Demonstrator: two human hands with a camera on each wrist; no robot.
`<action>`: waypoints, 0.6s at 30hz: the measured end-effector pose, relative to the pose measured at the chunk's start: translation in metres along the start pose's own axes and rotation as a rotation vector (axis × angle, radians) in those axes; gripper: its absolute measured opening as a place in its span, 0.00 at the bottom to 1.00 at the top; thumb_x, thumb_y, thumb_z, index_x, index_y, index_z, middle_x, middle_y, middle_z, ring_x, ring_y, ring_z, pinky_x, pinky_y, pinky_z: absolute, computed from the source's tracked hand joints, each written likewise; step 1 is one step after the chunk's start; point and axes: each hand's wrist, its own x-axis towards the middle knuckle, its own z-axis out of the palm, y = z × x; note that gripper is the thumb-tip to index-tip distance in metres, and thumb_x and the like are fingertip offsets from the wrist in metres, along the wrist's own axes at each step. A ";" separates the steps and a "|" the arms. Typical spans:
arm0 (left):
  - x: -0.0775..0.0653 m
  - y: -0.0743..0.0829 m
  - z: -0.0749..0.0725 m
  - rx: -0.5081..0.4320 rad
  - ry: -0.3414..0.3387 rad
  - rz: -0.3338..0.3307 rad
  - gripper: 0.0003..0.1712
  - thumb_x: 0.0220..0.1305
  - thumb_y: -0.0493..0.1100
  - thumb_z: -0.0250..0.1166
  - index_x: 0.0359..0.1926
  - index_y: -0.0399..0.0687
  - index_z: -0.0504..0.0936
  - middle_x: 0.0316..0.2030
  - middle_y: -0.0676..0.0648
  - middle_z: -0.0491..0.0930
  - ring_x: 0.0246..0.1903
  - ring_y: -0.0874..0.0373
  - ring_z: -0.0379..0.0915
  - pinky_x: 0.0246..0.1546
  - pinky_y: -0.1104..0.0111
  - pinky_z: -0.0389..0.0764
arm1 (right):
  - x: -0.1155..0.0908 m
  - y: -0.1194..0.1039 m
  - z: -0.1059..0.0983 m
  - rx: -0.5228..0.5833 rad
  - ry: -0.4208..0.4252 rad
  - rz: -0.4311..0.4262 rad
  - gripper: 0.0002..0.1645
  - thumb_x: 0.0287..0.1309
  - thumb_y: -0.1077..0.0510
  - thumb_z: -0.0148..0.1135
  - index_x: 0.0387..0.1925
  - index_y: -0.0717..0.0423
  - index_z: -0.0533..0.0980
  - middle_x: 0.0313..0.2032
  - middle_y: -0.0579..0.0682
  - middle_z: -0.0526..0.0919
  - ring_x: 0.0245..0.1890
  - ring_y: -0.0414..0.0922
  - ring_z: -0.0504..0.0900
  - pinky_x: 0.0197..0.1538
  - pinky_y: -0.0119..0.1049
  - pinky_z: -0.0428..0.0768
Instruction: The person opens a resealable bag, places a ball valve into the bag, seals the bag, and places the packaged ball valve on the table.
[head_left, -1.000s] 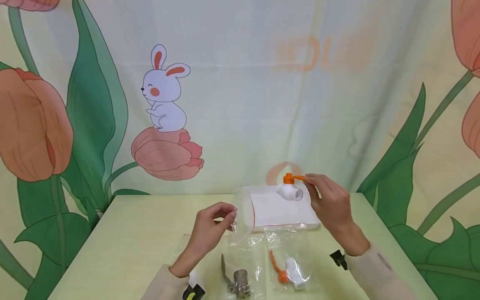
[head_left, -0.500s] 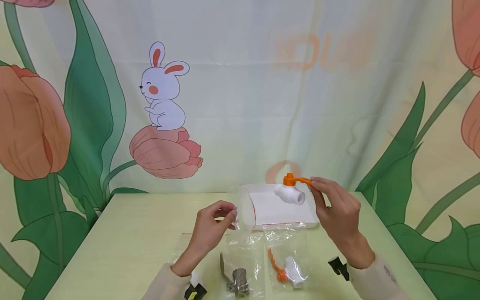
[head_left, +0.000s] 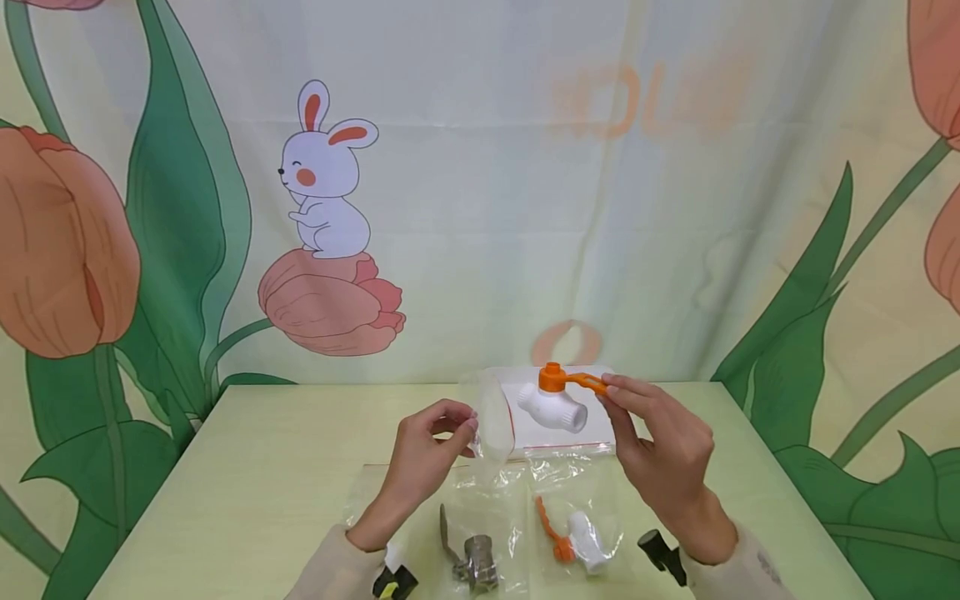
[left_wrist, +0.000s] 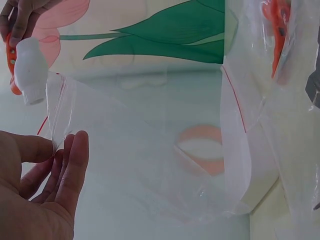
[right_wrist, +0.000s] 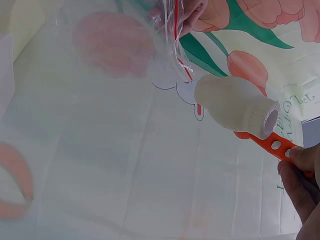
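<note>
My right hand (head_left: 667,454) pinches the orange lever of a white plastic ball valve (head_left: 555,406) and holds it up over the table. In the right wrist view the white body of the ball valve (right_wrist: 232,102) hangs beside a bag's red seal line. My left hand (head_left: 431,450) pinches the top edge of a clear zip bag (left_wrist: 125,145), which hangs down from the fingers with nothing visible inside. The valve's end is close to the bag's mouth in both wrist views.
On the table (head_left: 285,467) lie a bagged metal valve with a lever (head_left: 480,562) and a bagged white valve with an orange lever (head_left: 585,537). A white tray (head_left: 600,442) stands behind them. A printed curtain (head_left: 465,208) hangs at the back.
My right hand has moved the ball valve left and slightly down, nearer to the left hand and the bag. The left hand stays almost in place with the bag.
</note>
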 end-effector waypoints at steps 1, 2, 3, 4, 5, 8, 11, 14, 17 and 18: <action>0.000 0.000 0.000 0.003 0.001 0.001 0.05 0.63 0.35 0.66 0.39 0.45 0.84 0.32 0.45 0.82 0.29 0.58 0.82 0.28 0.70 0.86 | 0.000 -0.002 0.001 0.008 0.006 -0.007 0.18 0.63 0.54 0.65 0.25 0.67 0.83 0.29 0.58 0.88 0.25 0.52 0.87 0.38 0.31 0.84; 0.000 0.000 0.001 0.005 0.000 0.002 0.05 0.63 0.35 0.66 0.39 0.45 0.84 0.32 0.45 0.82 0.29 0.58 0.82 0.28 0.69 0.86 | 0.000 -0.004 0.002 0.015 0.012 -0.014 0.19 0.63 0.54 0.65 0.25 0.67 0.82 0.28 0.58 0.88 0.25 0.52 0.87 0.37 0.31 0.84; 0.000 0.000 0.001 0.008 -0.001 0.002 0.04 0.63 0.35 0.66 0.39 0.45 0.84 0.32 0.45 0.82 0.29 0.58 0.82 0.28 0.68 0.86 | 0.000 -0.006 0.003 0.021 0.018 -0.020 0.19 0.63 0.54 0.65 0.24 0.67 0.82 0.28 0.58 0.88 0.25 0.52 0.87 0.36 0.31 0.84; -0.001 0.000 0.001 0.009 -0.001 0.002 0.04 0.63 0.35 0.66 0.39 0.45 0.84 0.32 0.45 0.82 0.29 0.58 0.82 0.28 0.68 0.86 | 0.000 -0.008 0.004 0.030 0.028 -0.027 0.19 0.63 0.55 0.65 0.24 0.67 0.82 0.27 0.58 0.88 0.24 0.51 0.87 0.35 0.31 0.84; -0.001 0.000 0.001 0.010 -0.001 0.003 0.04 0.63 0.35 0.66 0.39 0.44 0.84 0.32 0.45 0.82 0.29 0.58 0.82 0.28 0.68 0.86 | -0.001 -0.010 0.006 0.039 0.035 -0.033 0.19 0.62 0.55 0.65 0.23 0.67 0.82 0.27 0.58 0.88 0.24 0.51 0.86 0.35 0.31 0.84; 0.000 0.000 0.003 0.012 -0.001 0.001 0.05 0.63 0.35 0.66 0.40 0.43 0.84 0.31 0.45 0.82 0.28 0.58 0.82 0.28 0.69 0.86 | -0.002 -0.014 0.009 0.069 0.039 -0.046 0.17 0.62 0.56 0.66 0.23 0.66 0.82 0.27 0.57 0.88 0.24 0.50 0.86 0.33 0.32 0.84; 0.000 0.001 0.004 0.010 -0.004 0.000 0.05 0.63 0.35 0.66 0.40 0.41 0.83 0.32 0.45 0.82 0.28 0.58 0.82 0.28 0.71 0.86 | -0.005 -0.017 0.011 0.084 0.005 -0.051 0.17 0.62 0.56 0.65 0.24 0.66 0.82 0.27 0.57 0.88 0.25 0.50 0.87 0.32 0.33 0.84; 0.000 0.002 0.005 0.009 -0.009 -0.001 0.05 0.63 0.35 0.66 0.41 0.41 0.83 0.32 0.45 0.82 0.29 0.58 0.82 0.28 0.71 0.85 | -0.008 -0.019 0.012 0.099 -0.037 -0.051 0.17 0.64 0.55 0.64 0.25 0.66 0.82 0.28 0.58 0.88 0.25 0.50 0.87 0.30 0.35 0.84; -0.001 0.004 0.006 0.010 -0.008 0.001 0.05 0.63 0.35 0.66 0.40 0.43 0.84 0.32 0.45 0.82 0.28 0.58 0.82 0.27 0.71 0.86 | -0.010 -0.019 0.014 0.118 -0.058 -0.057 0.16 0.64 0.56 0.63 0.26 0.66 0.82 0.29 0.58 0.88 0.26 0.50 0.87 0.29 0.36 0.84; -0.001 0.005 0.006 0.011 -0.005 0.005 0.05 0.63 0.35 0.66 0.40 0.43 0.84 0.32 0.45 0.82 0.28 0.58 0.82 0.27 0.71 0.86 | -0.011 -0.019 0.015 0.124 -0.064 -0.060 0.16 0.64 0.57 0.63 0.26 0.66 0.82 0.29 0.58 0.88 0.26 0.49 0.87 0.28 0.36 0.83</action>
